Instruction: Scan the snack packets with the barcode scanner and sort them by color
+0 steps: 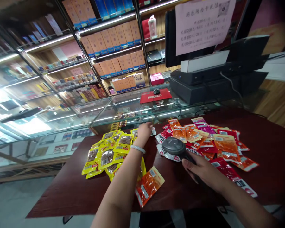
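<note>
My right hand [197, 167] is wrapped round the handle of a dark barcode scanner [174, 145], whose head hangs over several red snack packets [165, 136]. My left hand [144, 131], with a pale bangle at the wrist, reaches toward the far table edge. Its fingers are curled, and the white end of a snack packet [153, 131] sticks out beside them; the rest of that packet is hidden. Left of that forearm lies a pile of yellow snack packets [106, 157]. A single orange packet [149, 185] lies near the front edge. Orange and red packets [226, 147] are heaped at right.
The dark red table [68, 193] meets a glass display counter [102, 110]. On the counter are a red mouse pad [165, 95] with a mouse [156, 91], and a monitor [169, 38] with a paper notice. Shelves of boxes [114, 39] stand behind.
</note>
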Tool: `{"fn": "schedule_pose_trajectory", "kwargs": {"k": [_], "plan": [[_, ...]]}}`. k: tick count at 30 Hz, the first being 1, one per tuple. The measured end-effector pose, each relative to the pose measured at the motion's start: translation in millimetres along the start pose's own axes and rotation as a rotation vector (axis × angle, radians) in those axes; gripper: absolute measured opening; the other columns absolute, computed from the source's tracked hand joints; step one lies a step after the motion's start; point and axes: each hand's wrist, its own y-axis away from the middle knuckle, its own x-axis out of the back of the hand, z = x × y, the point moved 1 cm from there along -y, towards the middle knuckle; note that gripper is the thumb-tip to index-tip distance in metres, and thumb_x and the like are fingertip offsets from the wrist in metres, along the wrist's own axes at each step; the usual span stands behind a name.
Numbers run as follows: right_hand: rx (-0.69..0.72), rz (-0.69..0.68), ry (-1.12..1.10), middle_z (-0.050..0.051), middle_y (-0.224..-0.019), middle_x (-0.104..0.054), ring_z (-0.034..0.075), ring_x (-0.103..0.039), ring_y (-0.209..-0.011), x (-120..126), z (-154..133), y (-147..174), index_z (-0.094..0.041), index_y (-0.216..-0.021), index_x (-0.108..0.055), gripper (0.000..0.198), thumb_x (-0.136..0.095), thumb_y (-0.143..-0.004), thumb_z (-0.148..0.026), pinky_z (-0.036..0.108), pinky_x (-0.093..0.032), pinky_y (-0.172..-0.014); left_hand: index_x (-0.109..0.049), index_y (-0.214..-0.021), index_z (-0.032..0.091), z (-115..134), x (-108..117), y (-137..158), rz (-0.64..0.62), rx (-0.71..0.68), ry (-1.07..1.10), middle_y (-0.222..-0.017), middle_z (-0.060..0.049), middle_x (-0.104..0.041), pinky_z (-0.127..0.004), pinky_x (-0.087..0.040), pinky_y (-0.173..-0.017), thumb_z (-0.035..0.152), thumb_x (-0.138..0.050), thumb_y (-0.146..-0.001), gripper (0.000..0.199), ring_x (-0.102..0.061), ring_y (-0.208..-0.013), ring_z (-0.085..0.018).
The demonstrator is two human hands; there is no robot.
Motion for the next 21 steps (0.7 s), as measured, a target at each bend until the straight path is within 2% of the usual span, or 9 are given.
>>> {"fn": "schedule_pose_trajectory", "kwargs": {"k": [2, 5, 9, 12, 15, 18, 21], "plan": [[-0.005, 0.005, 0.008, -0.008, -0.054, -0.046, 0.011, -0.045, -0.043, 3.4, 2.3, 0.5, -0.021, -0.109, -0.054, 0.048, -0.053, -0.090, -0.065, 0.023, -0.034, -0.045, -0.072, -0.109, 0.018, -16.6, 6.8, -6.8, 0.012, 0.053, -0.218, -0.124, -0.019, -0.065, -0.048, -0.037, -0.104, 0.033, -0.065, -0.084, 0.030, -0.051, -0.126, -0.036], [0.007, 0.013, 0.013, -0.009, -0.055, -0.047, 0.011, -0.045, -0.043, 5.9, 4.7, -0.9, -0.022, -0.108, -0.054, 0.044, -0.052, -0.092, -0.063, 0.023, -0.034, -0.045, -0.070, -0.109, 0.016, -36.5, 11.3, -10.8, -0.045, 0.083, -0.523, -0.125, -0.022, -0.062, -0.049, -0.040, -0.099, 0.046, -0.065, -0.083, 0.040, -0.051, -0.123, -0.039], [0.002, 0.017, -0.006, -0.009, -0.053, -0.047, 0.011, -0.045, -0.042, 4.8, 6.2, -6.3, -0.022, -0.105, -0.055, 0.044, -0.054, -0.091, -0.064, 0.023, -0.034, -0.043, -0.066, -0.107, 0.016, -40.9, 12.9, -9.9, -0.101, 0.051, -0.532, -0.120, -0.021, -0.065, -0.045, -0.040, -0.098, 0.055, -0.073, -0.075, 0.051, -0.056, -0.118, -0.037], [0.009, 0.027, -0.016, -0.008, -0.054, -0.048, 0.011, -0.047, -0.042, 2.3, 5.5, -9.5, -0.021, -0.110, -0.055, 0.047, -0.055, -0.090, -0.064, 0.022, -0.034, -0.043, -0.063, -0.105, 0.019, -34.9, 14.5, -2.8, -0.087, 0.073, -0.308, -0.105, -0.013, -0.071, -0.039, -0.045, -0.090, 0.049, -0.072, -0.077, 0.042, -0.064, -0.101, -0.029], [0.025, 0.041, -0.017, -0.009, -0.053, -0.049, 0.011, -0.047, -0.042, -2.1, 1.1, -9.8, -0.021, -0.117, -0.054, 0.050, -0.057, -0.090, -0.063, 0.022, -0.034, -0.043, -0.064, -0.101, 0.019, -27.2, 12.7, 11.7, -0.095, 0.086, 0.119, -0.093, -0.008, -0.072, -0.031, -0.049, -0.076, 0.041, -0.066, -0.083, 0.029, -0.067, -0.082, -0.021], [0.052, 0.024, -0.026, -0.009, -0.053, -0.048, 0.011, -0.045, -0.041, -8.8, -6.7, -7.7, -0.020, -0.112, -0.056, 0.047, -0.057, -0.090, -0.061, 0.022, -0.034, -0.043, -0.065, -0.099, 0.016, -21.5, 6.2, 29.5, -0.152, 0.095, 0.556, -0.087, -0.008, -0.072, -0.029, -0.051, -0.066, 0.041, -0.060, -0.087, 0.028, -0.066, -0.070, -0.018], [0.076, -0.018, -0.021, -0.010, -0.053, -0.046, 0.010, -0.043, -0.039, -15.4, -12.8, -4.3, -0.020, -0.104, -0.056, 0.043, -0.056, -0.091, -0.061, 0.022, -0.032, -0.041, -0.066, -0.098, 0.016, -21.1, 1.0, 42.6, -0.128, 0.070, 0.663, -0.084, -0.008, -0.072, -0.027, -0.050, -0.060, 0.040, -0.062, -0.084, 0.029, -0.065, -0.065, -0.017]]}}
